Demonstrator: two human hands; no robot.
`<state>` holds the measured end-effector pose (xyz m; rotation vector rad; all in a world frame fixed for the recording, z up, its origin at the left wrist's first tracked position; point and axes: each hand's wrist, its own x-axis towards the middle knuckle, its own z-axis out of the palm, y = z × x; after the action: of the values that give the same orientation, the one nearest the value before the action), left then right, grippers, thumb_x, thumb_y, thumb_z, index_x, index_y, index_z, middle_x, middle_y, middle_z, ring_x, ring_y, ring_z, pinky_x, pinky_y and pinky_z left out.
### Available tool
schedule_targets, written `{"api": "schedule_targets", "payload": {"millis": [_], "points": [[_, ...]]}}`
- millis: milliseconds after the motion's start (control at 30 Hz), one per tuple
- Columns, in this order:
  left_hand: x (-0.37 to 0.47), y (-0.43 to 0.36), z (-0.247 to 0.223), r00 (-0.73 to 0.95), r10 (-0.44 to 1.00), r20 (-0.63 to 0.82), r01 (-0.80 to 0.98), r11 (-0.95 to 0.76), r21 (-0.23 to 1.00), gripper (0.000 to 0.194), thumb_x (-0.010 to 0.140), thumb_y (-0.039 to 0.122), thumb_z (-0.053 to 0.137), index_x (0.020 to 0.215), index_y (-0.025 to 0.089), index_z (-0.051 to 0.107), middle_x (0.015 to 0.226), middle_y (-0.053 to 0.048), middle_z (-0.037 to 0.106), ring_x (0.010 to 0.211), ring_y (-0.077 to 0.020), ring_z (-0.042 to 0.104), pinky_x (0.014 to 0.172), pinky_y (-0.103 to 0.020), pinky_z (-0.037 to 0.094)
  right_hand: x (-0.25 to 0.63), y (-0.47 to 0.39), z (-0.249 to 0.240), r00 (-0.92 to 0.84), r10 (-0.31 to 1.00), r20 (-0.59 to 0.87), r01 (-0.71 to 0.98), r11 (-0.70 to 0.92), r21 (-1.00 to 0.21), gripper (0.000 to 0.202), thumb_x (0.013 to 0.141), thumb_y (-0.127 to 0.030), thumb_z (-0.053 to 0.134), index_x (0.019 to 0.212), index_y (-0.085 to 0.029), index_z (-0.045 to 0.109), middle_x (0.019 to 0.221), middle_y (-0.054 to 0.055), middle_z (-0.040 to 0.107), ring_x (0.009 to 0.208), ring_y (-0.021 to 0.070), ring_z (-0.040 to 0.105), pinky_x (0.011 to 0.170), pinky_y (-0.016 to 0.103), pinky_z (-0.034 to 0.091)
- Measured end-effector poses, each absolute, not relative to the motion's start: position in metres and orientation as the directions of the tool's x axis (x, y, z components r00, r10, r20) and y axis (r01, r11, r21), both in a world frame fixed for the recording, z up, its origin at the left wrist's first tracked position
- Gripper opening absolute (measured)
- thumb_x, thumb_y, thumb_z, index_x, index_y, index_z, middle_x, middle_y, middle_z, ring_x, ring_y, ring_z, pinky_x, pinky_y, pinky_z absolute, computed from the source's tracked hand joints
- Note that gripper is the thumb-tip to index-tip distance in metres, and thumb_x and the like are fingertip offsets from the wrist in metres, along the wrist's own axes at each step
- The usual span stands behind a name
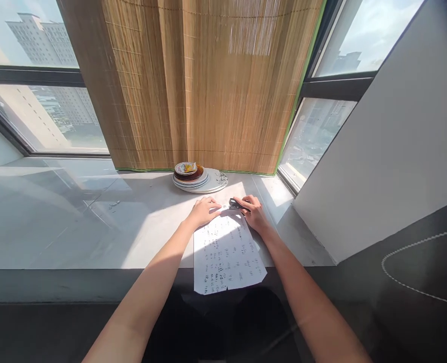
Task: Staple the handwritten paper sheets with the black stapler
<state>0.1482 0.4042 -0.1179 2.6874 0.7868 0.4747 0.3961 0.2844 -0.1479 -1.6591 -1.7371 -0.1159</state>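
A sheet of white paper (227, 252) covered in handwriting lies on the window ledge, its lower end sticking out past the front edge. My left hand (204, 212) is at the paper's top left corner, thumb and fingers closed on its edge. In my right hand (254, 210) is a small black stapler (234, 203), its front end pointing left at the top edge of the paper. The fingers wrap over the stapler and hide its rear part. Whether several sheets lie together I cannot tell for sure.
A stack of plates (208, 187) stands behind my hands, against the bamboo blind (208, 91). Small bits (113, 204) lie on the ledge (75, 222) to the left. A white wall (378, 151) slants in at right, and a beaded cord (384, 264) hangs there.
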Motion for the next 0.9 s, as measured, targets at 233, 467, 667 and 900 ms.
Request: {"api": "schedule_targets", "payload": {"millis": [233, 467, 667, 900], "points": [[0.149, 0.403, -0.116, 0.866, 0.429, 0.255, 0.322, -0.871, 0.371, 0.024, 0.106, 0.034, 0.057, 0.124, 0.030, 0.074, 0.135, -0.002, 0.070, 0.127, -0.0237, 0.056, 0.117, -0.042, 0.038, 0.395, 0.283, -0.144, 0.135, 0.836, 0.531, 0.926, 0.083, -0.367, 0.053, 0.101, -0.012, 0.053, 0.145, -0.039, 0.069, 0.123, 0.008, 0.064, 0.111, 0.0268, 0.057, 0.100, 0.041, 0.047], [0.155, 0.397, -0.115, 0.932, 0.307, 0.191, 0.243, -0.923, 0.298, 0.042, 0.108, 0.025, 0.042, 0.140, 0.033, 0.068, 0.160, 0.000, 0.056, 0.141, -0.0276, 0.050, 0.119, -0.047, 0.036, 0.390, 0.281, -0.140, 0.137, 0.844, 0.519, 0.959, 0.018, -0.283, 0.051, 0.102, -0.014, 0.054, 0.141, -0.042, 0.071, 0.122, 0.008, 0.063, 0.111, 0.0275, 0.055, 0.099, 0.042, 0.044], [0.157, 0.398, -0.122, 0.932, 0.292, 0.214, 0.236, -0.939, 0.250, 0.043, 0.109, 0.024, 0.042, 0.138, 0.036, 0.071, 0.161, 0.001, 0.056, 0.136, -0.0271, 0.052, 0.115, -0.048, 0.037, 0.391, 0.281, -0.141, 0.127, 0.840, 0.528, 0.963, 0.024, -0.270, 0.050, 0.105, -0.014, 0.050, 0.141, -0.041, 0.071, 0.121, 0.009, 0.062, 0.110, 0.0278, 0.055, 0.094, 0.041, 0.043], [0.158, 0.394, -0.118, 0.924, 0.322, 0.207, 0.273, -0.933, 0.233, 0.046, 0.108, 0.018, 0.043, 0.138, 0.037, 0.072, 0.160, 0.001, 0.058, 0.136, -0.0254, 0.052, 0.115, -0.047, 0.037, 0.390, 0.282, -0.142, 0.118, 0.839, 0.531, 0.972, 0.010, -0.233, 0.050, 0.103, -0.014, 0.050, 0.139, -0.040, 0.073, 0.119, 0.010, 0.061, 0.109, 0.0286, 0.053, 0.092, 0.041, 0.042]]}}
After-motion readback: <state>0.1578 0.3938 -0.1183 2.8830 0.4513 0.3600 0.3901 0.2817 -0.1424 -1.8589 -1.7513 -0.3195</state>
